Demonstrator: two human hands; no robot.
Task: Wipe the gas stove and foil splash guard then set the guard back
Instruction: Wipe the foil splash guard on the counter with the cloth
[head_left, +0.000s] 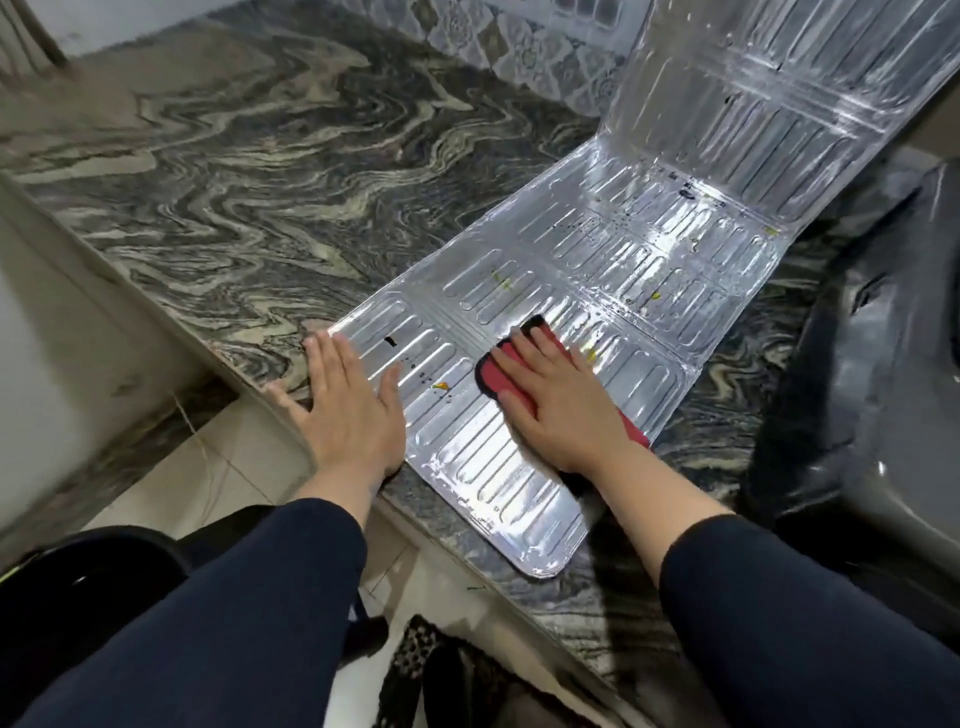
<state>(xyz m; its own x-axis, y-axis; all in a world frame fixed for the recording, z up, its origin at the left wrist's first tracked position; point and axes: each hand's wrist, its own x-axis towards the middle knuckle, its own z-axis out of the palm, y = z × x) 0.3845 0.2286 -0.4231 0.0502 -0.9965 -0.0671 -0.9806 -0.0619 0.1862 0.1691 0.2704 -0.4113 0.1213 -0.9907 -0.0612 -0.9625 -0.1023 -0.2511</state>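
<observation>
The silver foil splash guard (613, 270) lies mostly flat on the marble counter, and its far panel bends up against the tiled wall. Dark and yellow specks dot its ribbed surface. My left hand (353, 405) rests flat, fingers spread, on the guard's near left corner and the counter. My right hand (563, 400) presses a red cloth with a black edge (498, 371) down on the guard's middle. The dark glass gas stove (872, 374) shows only in part at the right edge.
The grey-and-cream veined marble counter (249, 182) stretches to the left and back. Patterned wall tiles (524, 47) run behind it. The counter's front edge crosses diagonally, with a tiled floor (208, 467) and dark objects below it.
</observation>
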